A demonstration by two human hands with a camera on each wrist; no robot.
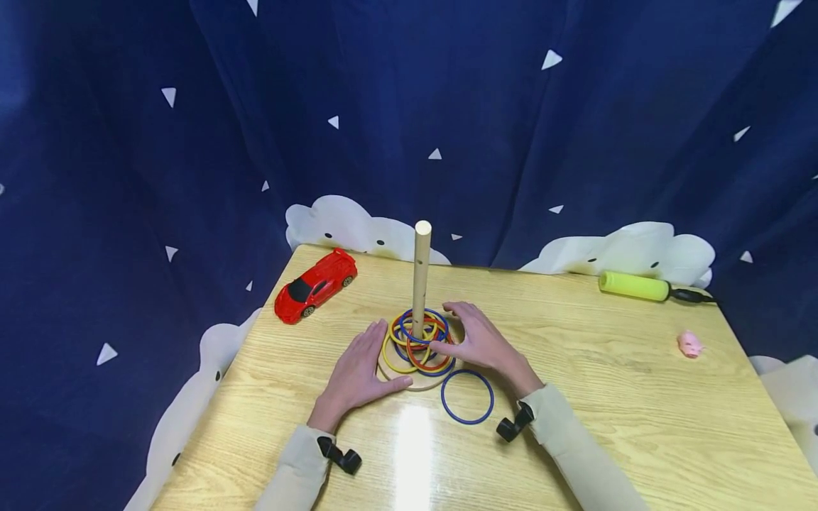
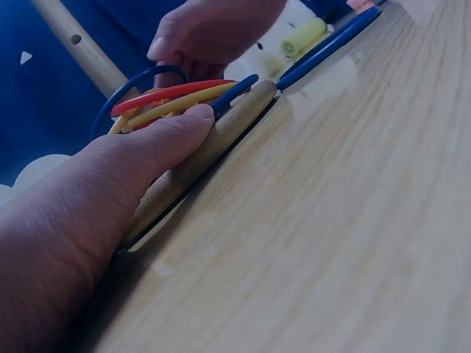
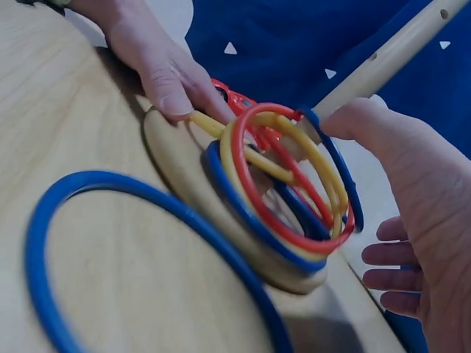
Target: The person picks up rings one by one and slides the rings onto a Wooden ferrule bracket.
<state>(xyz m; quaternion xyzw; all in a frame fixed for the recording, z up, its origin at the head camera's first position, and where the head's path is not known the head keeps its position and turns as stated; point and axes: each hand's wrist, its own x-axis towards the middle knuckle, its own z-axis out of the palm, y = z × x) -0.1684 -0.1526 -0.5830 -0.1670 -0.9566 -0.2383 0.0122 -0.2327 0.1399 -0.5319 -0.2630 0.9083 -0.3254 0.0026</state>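
A wooden peg (image 1: 420, 284) stands upright on a round wooden base (image 1: 415, 381), with several blue, red and yellow rings (image 1: 409, 358) piled loosely around its foot. At the left side of the base lies my left hand (image 1: 361, 369), fingers straight; its thumb (image 2: 176, 136) touches the base's edge area in the left wrist view. On the other side my right hand (image 1: 482, 341) hovers with thumb and fingers spread apart. Its thumb is close to the topmost blue ring (image 3: 338, 169); whether they touch I cannot tell. One loose blue ring (image 1: 468, 424) lies flat on the table before the base.
A red toy car (image 1: 316, 285) sits at the table's back left. Toward the back right lies a yellow-green tube with a black nozzle (image 1: 635, 286), and a small pink pig toy (image 1: 690, 344) is nearer the right edge. Behind the wooden table (image 1: 575, 397) hangs a dark blue curtain (image 1: 409, 92).
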